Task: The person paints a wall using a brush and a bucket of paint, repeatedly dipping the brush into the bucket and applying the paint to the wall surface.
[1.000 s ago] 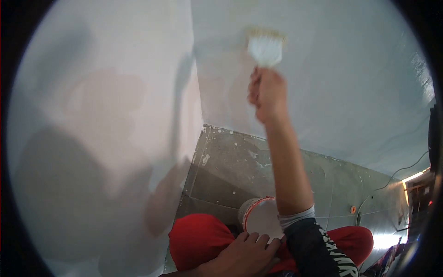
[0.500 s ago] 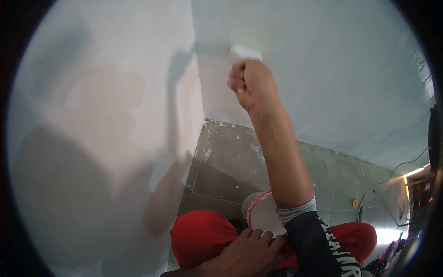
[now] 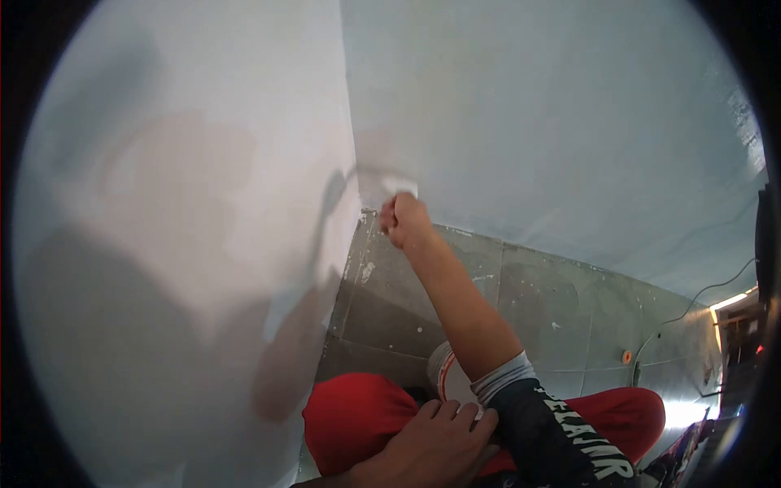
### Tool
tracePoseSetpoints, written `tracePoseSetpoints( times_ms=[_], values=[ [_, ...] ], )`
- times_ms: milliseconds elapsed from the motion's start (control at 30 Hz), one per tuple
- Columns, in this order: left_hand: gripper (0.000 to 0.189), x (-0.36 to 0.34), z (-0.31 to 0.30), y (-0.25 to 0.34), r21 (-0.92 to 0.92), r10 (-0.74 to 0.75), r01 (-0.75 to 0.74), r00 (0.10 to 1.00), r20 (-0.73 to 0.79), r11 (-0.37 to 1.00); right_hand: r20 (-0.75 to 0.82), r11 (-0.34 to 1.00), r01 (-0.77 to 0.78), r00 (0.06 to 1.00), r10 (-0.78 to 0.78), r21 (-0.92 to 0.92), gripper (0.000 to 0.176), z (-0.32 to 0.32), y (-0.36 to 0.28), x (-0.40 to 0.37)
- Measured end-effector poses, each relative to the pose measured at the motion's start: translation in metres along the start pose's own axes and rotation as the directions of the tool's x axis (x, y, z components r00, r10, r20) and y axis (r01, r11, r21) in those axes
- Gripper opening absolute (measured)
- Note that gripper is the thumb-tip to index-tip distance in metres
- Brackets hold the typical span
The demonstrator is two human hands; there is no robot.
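Observation:
My right hand (image 3: 405, 220) is closed in a fist low by the wall corner, around what looks like a paintbrush (image 3: 400, 186). Its wide white head is blurred against the right-hand wall (image 3: 521, 122), just above the floor edge; the handle is hidden in my fist. My left hand (image 3: 431, 443) lies with fingers stretched out over my red-clad legs, close to my right sleeve, holding nothing. Beyond its fingertips stands a white bucket (image 3: 440, 366) with a red-orange rim, partly covered by my right forearm.
A pale wall (image 3: 187, 163) rises on the left, carrying my shadow. The grey tiled floor (image 3: 390, 301) has white paint spots. On the right lie a small orange ring-shaped item (image 3: 626, 356) and a cable (image 3: 691, 305) running along the wall.
My right hand has moved down and slightly left with the paintbrush, from higher on the right-hand wall to near its foot. My left hand stays almost where it was.

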State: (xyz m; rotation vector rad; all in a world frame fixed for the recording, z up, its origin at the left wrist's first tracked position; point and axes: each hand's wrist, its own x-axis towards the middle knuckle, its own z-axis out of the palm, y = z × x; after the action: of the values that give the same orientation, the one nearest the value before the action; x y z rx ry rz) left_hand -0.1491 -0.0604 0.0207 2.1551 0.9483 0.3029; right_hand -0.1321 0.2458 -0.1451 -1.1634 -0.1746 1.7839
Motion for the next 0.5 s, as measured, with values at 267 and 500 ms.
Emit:
tracePoseSetpoints(
  times_ms=[267, 500],
  values=[
    [0.037, -0.002, -0.006, 0.0, -0.043, 0.007, -0.008, 1.0, -0.008, 0.999, 0.242, 0.946, 0.317, 0.925, -0.292, -0.072, 0.017, 0.081, -0.075, -0.087],
    [0.038, 0.001, 0.003, -0.009, 0.005, 0.004, -0.004, 1.0, -0.028, 1.0, 0.336, 0.671, 0.709, 0.7, -0.63, -0.217, 0.018, 0.156, -0.11, -0.176]
  ],
)
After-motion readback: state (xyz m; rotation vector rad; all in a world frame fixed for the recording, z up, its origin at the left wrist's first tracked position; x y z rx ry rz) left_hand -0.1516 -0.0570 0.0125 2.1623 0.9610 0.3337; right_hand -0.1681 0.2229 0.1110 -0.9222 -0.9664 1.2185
